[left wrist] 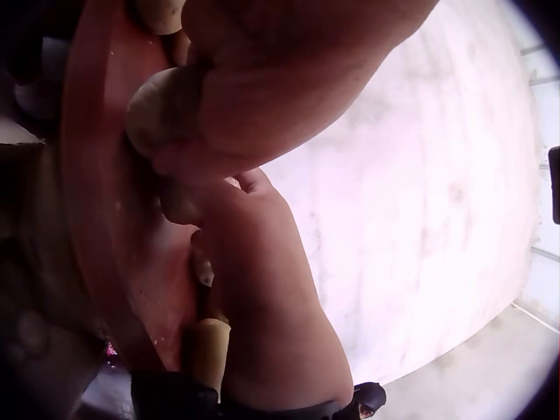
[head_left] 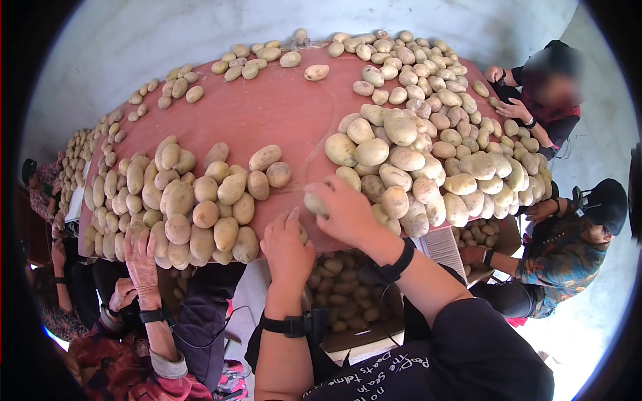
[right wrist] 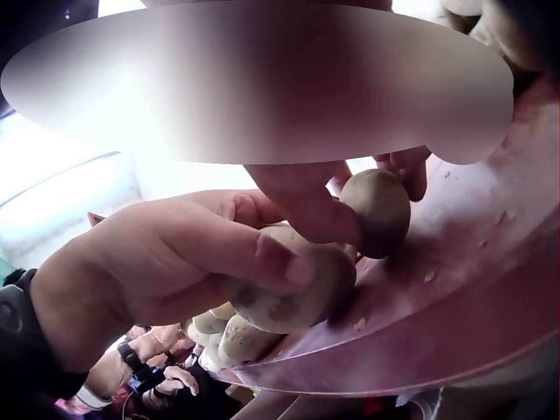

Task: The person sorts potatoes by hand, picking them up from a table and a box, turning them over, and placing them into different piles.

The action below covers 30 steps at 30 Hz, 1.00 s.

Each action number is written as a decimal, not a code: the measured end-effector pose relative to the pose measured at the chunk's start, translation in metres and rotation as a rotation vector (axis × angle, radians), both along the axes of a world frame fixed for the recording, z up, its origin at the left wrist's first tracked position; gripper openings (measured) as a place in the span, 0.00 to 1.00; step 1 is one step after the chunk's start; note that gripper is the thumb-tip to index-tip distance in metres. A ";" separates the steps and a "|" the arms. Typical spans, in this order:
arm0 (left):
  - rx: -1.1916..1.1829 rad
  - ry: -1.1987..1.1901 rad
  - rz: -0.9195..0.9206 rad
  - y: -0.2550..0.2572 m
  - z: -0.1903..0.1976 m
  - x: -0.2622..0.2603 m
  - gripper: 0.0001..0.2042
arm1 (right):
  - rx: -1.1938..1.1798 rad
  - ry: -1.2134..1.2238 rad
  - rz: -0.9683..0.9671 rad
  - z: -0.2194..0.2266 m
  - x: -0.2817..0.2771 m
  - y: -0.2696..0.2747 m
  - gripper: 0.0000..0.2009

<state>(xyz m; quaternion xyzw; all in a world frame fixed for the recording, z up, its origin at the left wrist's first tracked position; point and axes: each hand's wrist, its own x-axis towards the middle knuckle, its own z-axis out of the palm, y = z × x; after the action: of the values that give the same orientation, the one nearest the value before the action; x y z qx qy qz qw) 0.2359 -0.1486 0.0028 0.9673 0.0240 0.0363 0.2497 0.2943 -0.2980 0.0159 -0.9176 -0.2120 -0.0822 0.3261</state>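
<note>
Both hands are close together at the near edge of the red table (head_left: 294,120). My left hand (head_left: 289,248) grips a pale potato (right wrist: 325,296), the thumb lying across its side in the right wrist view. To its right, my right hand (head_left: 348,212) holds another potato (head_left: 315,203) just over the tabletop; its fingers wrap this potato in the right wrist view. In the head view the left hand's potato is mostly hidden behind the fingers. A potato heap (head_left: 200,200) lies left of the hands, and a larger potato heap (head_left: 401,157) lies right of them.
Below the table edge stands a box of potatoes (head_left: 344,294), with another box (head_left: 503,234) to the right. A neighbour's hand (head_left: 142,260) rests against the left heap. Other people sit at the right and far left. Loose potatoes (head_left: 251,67) line the table's far side.
</note>
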 end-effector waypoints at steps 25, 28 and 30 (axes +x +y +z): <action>-1.047 0.046 -0.055 -0.075 -0.027 0.018 0.31 | -0.051 -0.063 -0.188 0.037 0.021 -0.064 0.23; -0.856 -0.115 -0.102 -0.083 -0.033 0.022 0.29 | -0.044 -0.087 -0.175 0.036 0.022 -0.066 0.22; -0.615 -0.238 -0.083 -0.086 -0.038 0.024 0.28 | -0.042 -0.126 -0.169 0.035 0.021 -0.066 0.22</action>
<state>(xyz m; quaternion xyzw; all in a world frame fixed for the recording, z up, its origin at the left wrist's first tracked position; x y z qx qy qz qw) 0.2596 -0.2350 -0.0350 0.8358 -0.0348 0.1298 0.5323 0.3156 -0.3642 0.0508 -0.9318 -0.1556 -0.1628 0.2847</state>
